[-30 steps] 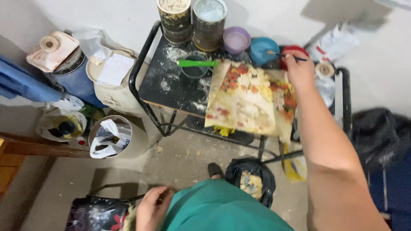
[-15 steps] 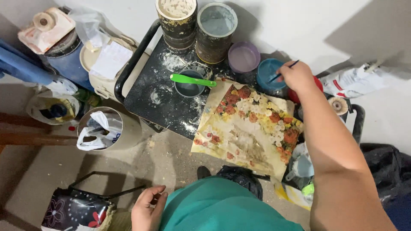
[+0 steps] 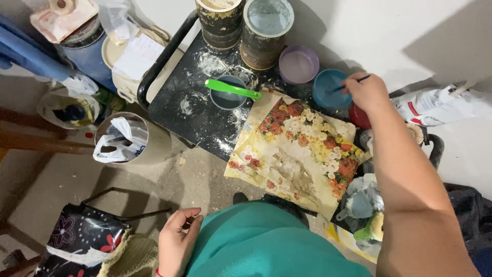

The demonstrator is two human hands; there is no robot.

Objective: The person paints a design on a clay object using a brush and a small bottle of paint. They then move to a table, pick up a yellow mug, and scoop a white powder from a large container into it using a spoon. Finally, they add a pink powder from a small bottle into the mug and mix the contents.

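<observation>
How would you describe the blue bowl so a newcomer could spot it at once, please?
Start at the black table against the white wall. Along its far edge, right of the purple bowl, sits the blue bowl, the only one with the right hand dipping a thin brush into it.

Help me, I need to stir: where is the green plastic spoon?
The green plastic spoon lies across a small grey cup on the black table, left of the floral sheet.

Brush (image 3: 353, 82) tip too small to tell, handle end hidden in right hand (image 3: 366, 92). Red pot (image 3: 359, 117) at bench far-right edge mostly hidden under wrist. Tall tins (image 3: 220, 20) cut off by top edge. Floral sheet (image 3: 297, 149) hides bench's near edge.
</observation>
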